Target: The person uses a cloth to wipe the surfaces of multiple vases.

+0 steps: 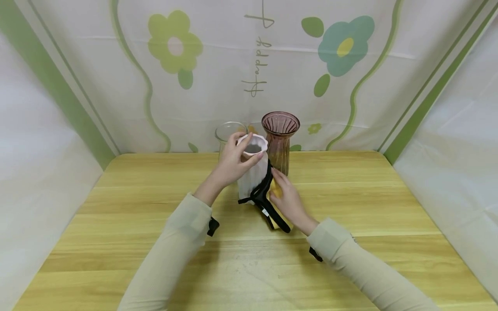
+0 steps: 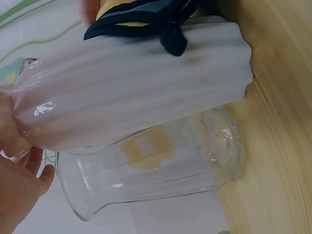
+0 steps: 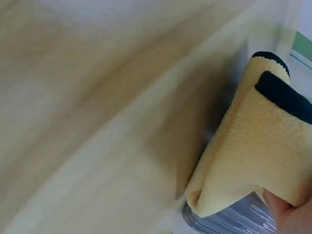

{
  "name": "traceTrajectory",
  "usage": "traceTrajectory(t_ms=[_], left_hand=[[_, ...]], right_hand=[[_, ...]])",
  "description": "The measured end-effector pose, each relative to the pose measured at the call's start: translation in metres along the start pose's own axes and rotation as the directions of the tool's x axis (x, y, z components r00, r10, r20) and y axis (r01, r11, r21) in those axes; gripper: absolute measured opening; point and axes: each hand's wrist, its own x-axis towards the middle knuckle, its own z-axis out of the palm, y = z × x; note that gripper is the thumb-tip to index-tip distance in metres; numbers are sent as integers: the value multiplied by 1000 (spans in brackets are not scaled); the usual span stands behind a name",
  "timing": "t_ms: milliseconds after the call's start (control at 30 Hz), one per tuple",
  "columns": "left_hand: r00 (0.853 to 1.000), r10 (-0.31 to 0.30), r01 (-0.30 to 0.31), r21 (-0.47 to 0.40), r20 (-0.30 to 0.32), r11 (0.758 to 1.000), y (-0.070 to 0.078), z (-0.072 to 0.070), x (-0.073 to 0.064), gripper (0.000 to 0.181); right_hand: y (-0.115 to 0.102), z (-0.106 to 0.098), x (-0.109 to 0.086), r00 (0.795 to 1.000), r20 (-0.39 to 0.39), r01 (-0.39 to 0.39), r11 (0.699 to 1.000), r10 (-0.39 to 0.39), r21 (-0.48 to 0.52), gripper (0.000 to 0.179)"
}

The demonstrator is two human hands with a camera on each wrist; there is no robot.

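Note:
A white ribbed vase (image 1: 249, 183) with a pinkish scalloped rim stands upright in the middle of the table. My left hand (image 1: 232, 162) grips it near the top, thumb and fingers round the rim. In the left wrist view the vase's glossy side (image 2: 131, 90) fills the middle. My right hand (image 1: 289, 201) holds a yellow fleecy cloth (image 3: 253, 146) with black edging against the vase's right side. The cloth is folded over, and its black-edged part hangs down to the right. My right fingertips are partly hidden behind the cloth.
A clear glass vase (image 2: 146, 175) stands close behind the white one, to the left. To the right rises a purple ribbed glass vase (image 1: 281, 129) with a flared top. Behind the wooden table (image 1: 136, 207) hangs a white curtain (image 1: 225, 56) printed with flowers.

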Motion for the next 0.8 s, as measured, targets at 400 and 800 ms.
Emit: traceTrajectory(t_ms=[400,800], left_hand=[[1000,6,-5,-62,4,998,1,-1,1,65],[999,23,-19,-77,46,997,-2,0,1,70]], right_hand=[[-22,-18,18,987,-124,111,992,-103,55,67],[-19,-18,16,995,-80,66,995,-60,80,65]])
